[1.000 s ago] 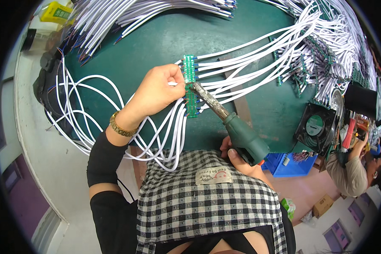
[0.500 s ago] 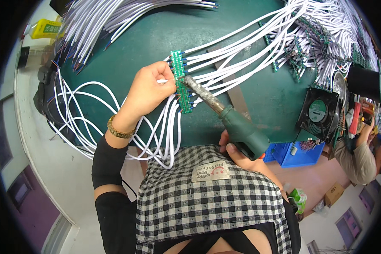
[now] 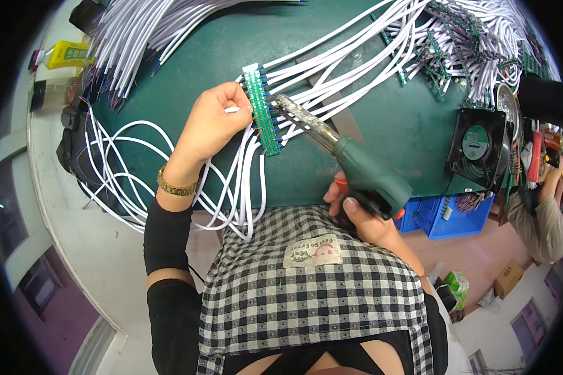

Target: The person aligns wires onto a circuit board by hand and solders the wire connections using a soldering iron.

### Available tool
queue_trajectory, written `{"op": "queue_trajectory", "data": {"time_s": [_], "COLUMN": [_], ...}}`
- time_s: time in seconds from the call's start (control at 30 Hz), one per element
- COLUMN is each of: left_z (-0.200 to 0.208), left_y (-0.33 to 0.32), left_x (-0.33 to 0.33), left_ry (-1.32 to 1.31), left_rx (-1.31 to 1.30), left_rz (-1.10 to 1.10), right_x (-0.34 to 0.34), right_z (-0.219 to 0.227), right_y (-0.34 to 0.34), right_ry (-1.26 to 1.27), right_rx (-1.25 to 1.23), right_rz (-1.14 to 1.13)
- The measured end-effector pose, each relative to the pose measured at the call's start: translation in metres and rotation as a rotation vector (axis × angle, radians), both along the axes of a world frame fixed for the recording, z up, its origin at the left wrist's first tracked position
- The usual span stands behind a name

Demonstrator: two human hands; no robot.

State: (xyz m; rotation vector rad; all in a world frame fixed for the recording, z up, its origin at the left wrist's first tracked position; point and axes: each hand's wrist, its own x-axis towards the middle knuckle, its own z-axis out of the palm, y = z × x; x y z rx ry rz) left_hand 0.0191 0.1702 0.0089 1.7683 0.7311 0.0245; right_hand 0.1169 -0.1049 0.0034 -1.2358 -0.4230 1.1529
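My left hand [image 3: 218, 119] is closed in a pinch on a white cable [image 3: 232, 110] at the left edge of a narrow green circuit board [image 3: 263, 119]. White cables with thin coloured wire ends join the board on both long sides. My right hand [image 3: 366, 222] grips a dark green soldering gun [image 3: 372, 178] by its handle, which the body partly hides. A red trigger shows beside the fingers. The gun's metal barrel points up and left, with its tip over the board's right half, close to my left fingertips. Whether the tip touches the board I cannot tell.
A thick bundle of white cables [image 3: 131, 44] lies at the far left. Many wired boards [image 3: 444, 56] are heaped at the far right. A black fan [image 3: 477, 149] stands at the right edge, above a blue bin [image 3: 460, 219]. Another person's arm [image 3: 541, 219] shows beyond.
The whole view has shifted a little. The soldering gun's body has moved right and away from me, and its red trigger now shows. My left hand still pinches the cable at the board.
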Motion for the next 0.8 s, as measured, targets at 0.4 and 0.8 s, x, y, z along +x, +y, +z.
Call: {"op": "queue_trajectory", "data": {"time_s": [0.4, 0.8], "left_z": [-0.006, -0.007], "left_y": [0.002, -0.001], "left_x": [-0.004, -0.004], "left_ry": [-0.028, -0.050], "left_rx": [0.050, 0.045], "left_rz": [-0.001, -0.002], "right_x": [-0.001, -0.001], "right_z": [-0.009, -0.011], "right_y": [0.011, 0.005], "right_ry": [-0.309, -0.280], "right_rx": [0.031, -0.082], "right_rz": [0.109, 0.147]}}
